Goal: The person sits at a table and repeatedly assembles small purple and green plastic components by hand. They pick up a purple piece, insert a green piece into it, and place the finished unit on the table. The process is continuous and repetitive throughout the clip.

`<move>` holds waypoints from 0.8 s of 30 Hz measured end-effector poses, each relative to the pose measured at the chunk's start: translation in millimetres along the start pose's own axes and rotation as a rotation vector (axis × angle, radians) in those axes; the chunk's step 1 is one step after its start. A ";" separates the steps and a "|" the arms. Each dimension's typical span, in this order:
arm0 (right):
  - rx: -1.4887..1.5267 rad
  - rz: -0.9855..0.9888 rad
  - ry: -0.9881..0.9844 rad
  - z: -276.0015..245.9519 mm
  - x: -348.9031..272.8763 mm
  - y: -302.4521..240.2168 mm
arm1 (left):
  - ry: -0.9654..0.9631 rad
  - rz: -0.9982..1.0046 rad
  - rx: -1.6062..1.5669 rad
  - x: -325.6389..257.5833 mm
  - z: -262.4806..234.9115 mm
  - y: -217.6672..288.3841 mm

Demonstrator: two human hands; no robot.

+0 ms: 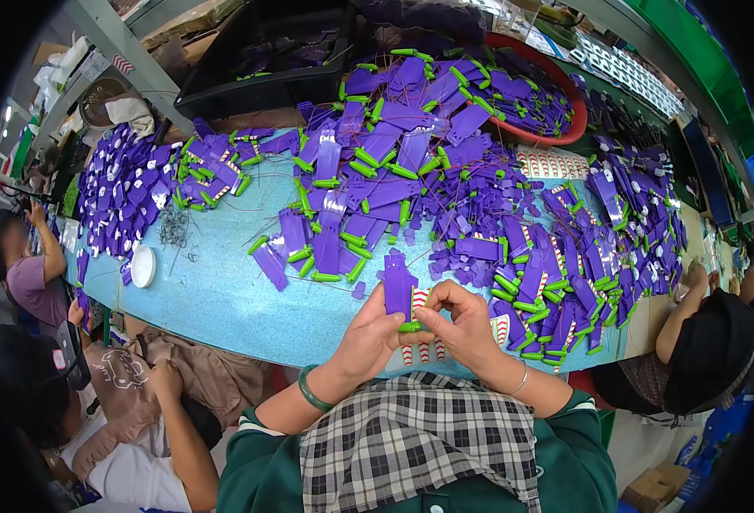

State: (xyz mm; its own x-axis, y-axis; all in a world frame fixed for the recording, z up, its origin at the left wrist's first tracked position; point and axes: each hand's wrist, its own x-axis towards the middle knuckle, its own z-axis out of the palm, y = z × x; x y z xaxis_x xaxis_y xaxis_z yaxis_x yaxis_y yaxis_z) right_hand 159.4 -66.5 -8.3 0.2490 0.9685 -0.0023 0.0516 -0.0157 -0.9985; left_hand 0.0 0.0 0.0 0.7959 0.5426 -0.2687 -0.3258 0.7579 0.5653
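Blue tabletop (pixel 223 286) spans the frame's middle. Just below centre, the left hand (pixel 366 335) grips a purple piece (pixel 399 286); the right hand (pixel 465 332) pinches a striped sticker (pixel 420 299) beside it. The piece looks light, stiff, smooth, best held by its edges.

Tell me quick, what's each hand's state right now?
Left hand: closed, holding a purple plastic piece.
Right hand: closed, pinching a red-and-white striped sticker at its edge.

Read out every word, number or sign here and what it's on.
Brown cloth, left: pale lettering beside a drawing; I don't copy out printed words.
White label on the metal frame: too small to read.
Striped sticker at the right hand: red-and-white stripes, no readable words.
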 end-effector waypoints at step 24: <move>-0.387 -0.373 -0.002 -10.2 6.2 -12.4 | -0.139 0.211 0.645 -5.1 -3.1 -9.0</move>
State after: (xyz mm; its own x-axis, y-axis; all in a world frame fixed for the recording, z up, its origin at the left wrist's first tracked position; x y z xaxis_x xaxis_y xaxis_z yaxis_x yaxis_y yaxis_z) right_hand 170.2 -62.8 4.6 0.1440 0.9262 0.3484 0.4888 0.2396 -0.8389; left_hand -2.7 -8.5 -6.1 0.8209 0.5706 -0.0243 -0.1465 0.2515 0.9567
